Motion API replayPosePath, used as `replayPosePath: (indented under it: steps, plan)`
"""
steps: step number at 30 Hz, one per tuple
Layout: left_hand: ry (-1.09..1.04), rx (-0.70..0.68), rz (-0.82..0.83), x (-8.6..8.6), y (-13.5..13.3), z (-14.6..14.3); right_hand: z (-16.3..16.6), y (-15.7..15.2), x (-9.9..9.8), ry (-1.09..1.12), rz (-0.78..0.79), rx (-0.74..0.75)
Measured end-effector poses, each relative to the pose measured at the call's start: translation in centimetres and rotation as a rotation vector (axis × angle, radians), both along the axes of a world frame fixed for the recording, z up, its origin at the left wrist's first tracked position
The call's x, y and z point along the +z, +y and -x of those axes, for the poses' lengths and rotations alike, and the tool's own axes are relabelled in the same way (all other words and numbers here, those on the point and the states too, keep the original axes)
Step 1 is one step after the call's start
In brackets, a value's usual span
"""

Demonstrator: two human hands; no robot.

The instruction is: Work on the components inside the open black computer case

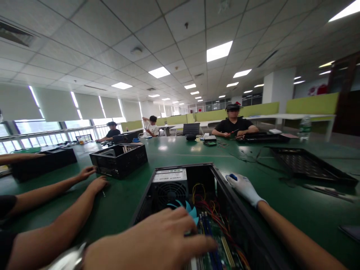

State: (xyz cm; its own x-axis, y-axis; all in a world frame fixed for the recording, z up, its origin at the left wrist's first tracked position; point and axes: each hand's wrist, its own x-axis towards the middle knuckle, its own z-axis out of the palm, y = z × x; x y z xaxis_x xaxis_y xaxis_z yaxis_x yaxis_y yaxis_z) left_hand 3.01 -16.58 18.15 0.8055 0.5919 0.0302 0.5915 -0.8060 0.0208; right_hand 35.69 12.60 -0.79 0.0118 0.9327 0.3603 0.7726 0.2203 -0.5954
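Observation:
An open black computer case (242,217) lies in front of me. Inside are a power supply with a label (170,175), a light-blue fan (191,210), coloured cables (206,202) and a green motherboard (223,245) with memory slots. My left hand (157,240), bare and with a watch (70,258) at the wrist, hovers over the fan and board. Its fingers reach out to the right, somewhat blurred, with nothing seen in them. My right hand (244,187), in a white glove, rests by the case's right side. Its fingers curl around a blue patch (233,176) that I cannot make out.
A black panel (312,163) and a thin metal strip (330,192) lie to the right on the green table (180,150). At left, a co-worker's hands (97,183) touch another black case (119,159). Across sits a person (234,125); a water bottle (304,127) stands nearby.

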Motion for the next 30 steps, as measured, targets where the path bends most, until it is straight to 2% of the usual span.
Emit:
replayPosePath:
  steps: [1,4,7,10,16,19,23,26,28,30]
  plan:
    - [0.022,0.024,-0.007,-0.2,2.3,0.0,-0.1,-0.5,0.1,-0.002,-0.003,-0.003]
    - [0.183,-0.08,-0.09,-1.6,8.5,0.5,-0.5,-2.1,0.2,-0.011,-0.021,-0.011]
    - [0.279,-0.145,-0.056,-3.2,11.8,1.0,-1.1,-3.4,0.0,0.001,-0.032,0.0]
    - [0.278,-0.171,-0.062,-3.9,12.1,0.9,-1.5,-4.3,-0.2,0.01,-0.019,0.015]
    - [0.331,-0.235,-0.104,-4.4,10.9,0.4,-1.1,-5.5,0.2,-0.026,0.018,0.004]
    - [0.348,-0.215,-0.19,-5.2,10.4,0.4,-0.7,-6.9,0.4,0.002,0.023,-0.055]
    - [0.328,-0.203,-0.315,-5.2,9.3,0.3,-1.2,-9.0,0.9,0.094,0.06,0.035]
    - [0.322,-0.213,-0.346,-3.3,7.7,0.2,-2.3,-10.4,3.6,0.179,0.071,0.024]
    - [0.326,-0.241,-0.324,-1.5,6.3,0.2,-2.2,-11.8,7.2,0.184,0.012,0.04]
    - [0.335,-0.272,-0.269,0.1,4.7,0.4,-0.5,-13.6,11.6,0.087,-0.06,0.149]
